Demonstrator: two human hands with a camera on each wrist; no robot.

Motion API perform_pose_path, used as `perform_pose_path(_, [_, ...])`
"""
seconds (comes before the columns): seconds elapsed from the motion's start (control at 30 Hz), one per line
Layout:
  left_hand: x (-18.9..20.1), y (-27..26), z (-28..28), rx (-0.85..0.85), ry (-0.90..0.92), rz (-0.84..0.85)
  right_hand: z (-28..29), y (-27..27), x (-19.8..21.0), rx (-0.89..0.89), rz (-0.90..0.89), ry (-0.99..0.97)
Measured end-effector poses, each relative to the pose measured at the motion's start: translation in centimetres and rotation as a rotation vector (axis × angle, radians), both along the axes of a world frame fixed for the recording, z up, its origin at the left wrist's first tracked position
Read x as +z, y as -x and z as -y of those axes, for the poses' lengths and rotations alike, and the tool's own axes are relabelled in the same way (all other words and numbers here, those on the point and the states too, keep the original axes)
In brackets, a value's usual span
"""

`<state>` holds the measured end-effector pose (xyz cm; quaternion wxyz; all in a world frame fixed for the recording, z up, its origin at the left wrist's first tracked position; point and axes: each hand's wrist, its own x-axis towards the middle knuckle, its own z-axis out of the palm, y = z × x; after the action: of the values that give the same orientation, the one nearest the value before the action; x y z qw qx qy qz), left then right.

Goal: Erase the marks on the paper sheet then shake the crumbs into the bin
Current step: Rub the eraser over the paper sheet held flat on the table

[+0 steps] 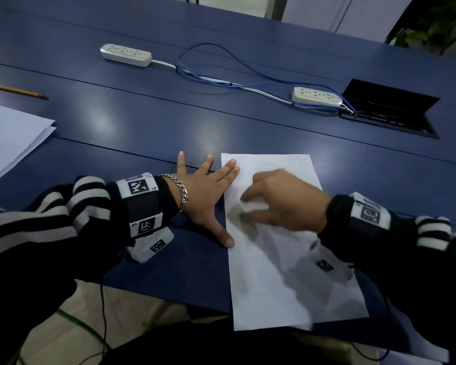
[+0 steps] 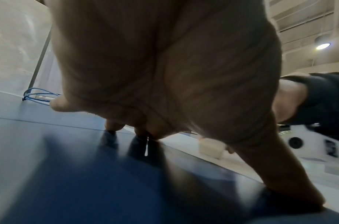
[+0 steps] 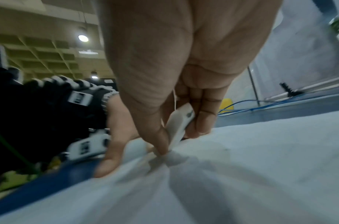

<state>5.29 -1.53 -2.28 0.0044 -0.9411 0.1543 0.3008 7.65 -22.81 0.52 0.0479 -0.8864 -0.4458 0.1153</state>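
Note:
A white paper sheet (image 1: pixel 287 280) lies on the blue table (image 1: pixel 142 122), its near end hanging over the front edge. Faint pencil lines show near its far end. My left hand (image 1: pixel 211 198) lies flat with fingers spread, its fingertips and thumb pressing the sheet's left edge. My right hand (image 1: pixel 248 209), blurred, is low over the sheet's left part. In the right wrist view its thumb and fingers pinch a white eraser (image 3: pixel 181 121) whose end touches the paper (image 3: pixel 241 174). The left wrist view shows the eraser (image 2: pixel 210 148) past my left thumb. No bin is in view.
A pencil (image 1: pixel 16 90) and a stack of white sheets (image 1: pixel 8 135) lie at the far left. Two power strips (image 1: pixel 125 55) (image 1: pixel 317 96) joined by blue cables (image 1: pixel 221 61) run across the back, ending at an open cable hatch (image 1: pixel 390 109).

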Motion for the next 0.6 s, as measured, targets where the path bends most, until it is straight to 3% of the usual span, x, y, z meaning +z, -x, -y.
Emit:
perform_pose_path(0.13, [0.4, 0.1, 0.3, 0.003, -0.025, -0.02, 1.0, -3.5, -1.0, -0.162, 0.117, -0.051])
perform_pose_path(0.33, [0.7, 0.3, 0.4, -0.023, 0.035, -0.049, 1.3, -3.2, -1.0, -0.203, 0.086, -0.045])
perform_pose_path(0.5, [0.0, 0.8, 0.7, -0.048, 0.019, -0.017, 1.0, -2.5, -0.8, -0.164, 0.129, -0.039])
perform_pose_path(0.6, [0.0, 0.7, 0.6, -0.047, 0.009, -0.016, 0.9, -0.8, -0.2, -0.035, 0.035, -0.013])
